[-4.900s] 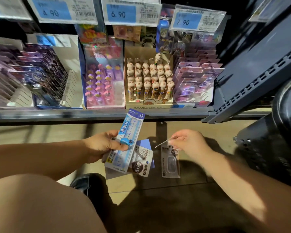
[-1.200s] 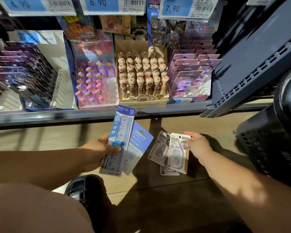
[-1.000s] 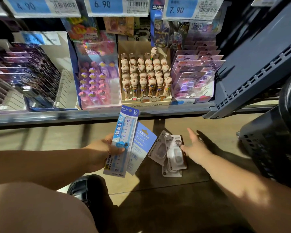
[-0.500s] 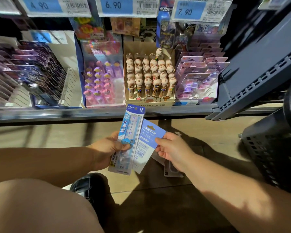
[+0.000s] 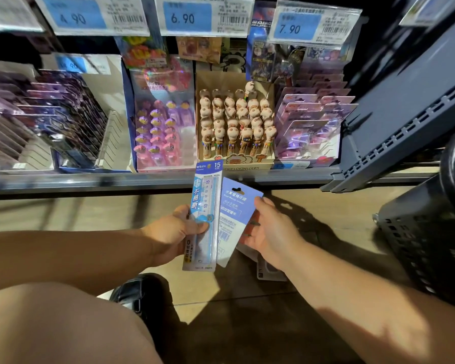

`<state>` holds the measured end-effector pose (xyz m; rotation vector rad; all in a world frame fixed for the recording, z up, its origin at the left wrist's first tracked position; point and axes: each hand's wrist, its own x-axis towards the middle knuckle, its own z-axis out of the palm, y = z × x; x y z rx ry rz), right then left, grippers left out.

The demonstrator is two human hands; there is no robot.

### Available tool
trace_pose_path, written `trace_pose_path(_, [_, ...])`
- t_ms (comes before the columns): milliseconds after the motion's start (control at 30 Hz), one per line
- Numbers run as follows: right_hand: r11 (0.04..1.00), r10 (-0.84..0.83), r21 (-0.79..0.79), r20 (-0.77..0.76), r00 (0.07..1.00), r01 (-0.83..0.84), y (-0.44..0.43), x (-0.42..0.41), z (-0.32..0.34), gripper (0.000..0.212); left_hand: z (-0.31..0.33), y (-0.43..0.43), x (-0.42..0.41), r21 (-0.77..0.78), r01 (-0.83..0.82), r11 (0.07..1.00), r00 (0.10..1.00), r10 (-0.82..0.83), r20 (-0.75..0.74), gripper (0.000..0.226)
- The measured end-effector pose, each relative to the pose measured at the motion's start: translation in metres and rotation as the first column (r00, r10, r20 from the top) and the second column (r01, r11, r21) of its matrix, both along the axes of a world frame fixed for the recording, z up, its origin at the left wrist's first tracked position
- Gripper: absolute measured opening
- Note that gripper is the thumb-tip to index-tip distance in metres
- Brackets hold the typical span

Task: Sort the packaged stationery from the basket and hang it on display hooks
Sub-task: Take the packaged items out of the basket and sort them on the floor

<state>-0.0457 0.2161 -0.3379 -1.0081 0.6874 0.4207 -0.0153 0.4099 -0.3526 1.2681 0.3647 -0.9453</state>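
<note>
Holding two blue packets below the pen shelf

The person's left hand grips a long, clear-and-blue packaged ruler, with the thumb curled across its front. The right hand pinches the right edge of a flat blue card packet, which overlaps the ruler's right side. Under the right wrist a pale blister packet lies on the tan tiled floor. A black perforated plastic basket stands at the right. A cardboard box of animal-topped pens sits on the shelf behind.

Retail stationery shop: price labels marked 4.90, 6.90, 7.90 over a shelf of boxed novelty pens beyond the right grip; a basket stands right of it.
</note>
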Motion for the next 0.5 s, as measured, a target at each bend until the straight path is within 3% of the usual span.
trace_pose_path(133, [0.995,-0.014,0.103,0.023,1.0,0.011,0.0,-0.002,0.005,0.032,0.005,-0.002,0.0,-0.051,0.003,0.999,1.0,-0.004,-0.007,0.041])
trace_pose_path(200, [0.991,0.026,0.128,0.056,0.998,-0.033,0.003,-0.004,0.008,0.029,0.009,-0.005,0.001,-0.04,0.007,0.999,1.0,-0.007,-0.001,0.033])
trace_pose_path(333, [0.962,0.188,0.179,0.104,0.977,-0.204,0.01,-0.008,0.01,0.045,0.013,-0.006,0.0,-0.033,0.038,0.999,0.999,-0.038,-0.001,0.025])
trace_pose_path(500, [0.947,0.261,0.175,0.076,0.962,-0.271,0.009,-0.011,0.01,0.05,0.015,-0.01,-0.001,0.117,0.09,0.989,0.991,-0.101,0.09,0.034])
